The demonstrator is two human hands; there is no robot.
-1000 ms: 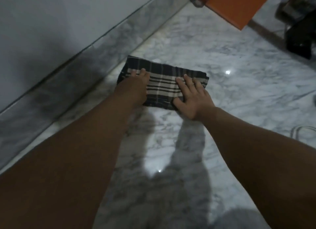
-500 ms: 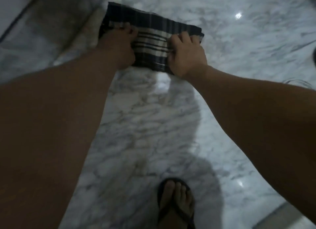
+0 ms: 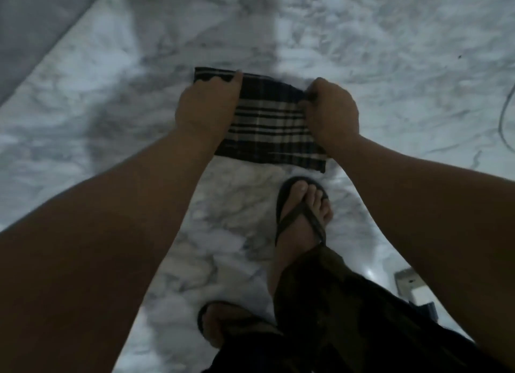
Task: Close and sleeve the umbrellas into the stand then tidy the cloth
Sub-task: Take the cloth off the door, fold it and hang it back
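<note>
Folded plaid cloth [image 3: 267, 122] held btwn both hands above marble floor [image 3: 362, 52]; L hand [image 3: 206, 108] grips left end, R hand [image 3: 331, 108] grips right end, fingers curled.

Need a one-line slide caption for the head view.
Both hands, left hand and right hand, grip a folded plaid cloth at its ends above a marble floor.

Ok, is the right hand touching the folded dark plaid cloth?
Touching. The head view shows the right hand gripping the right end of the folded dark plaid cloth, fingers curled around its edge.
</note>
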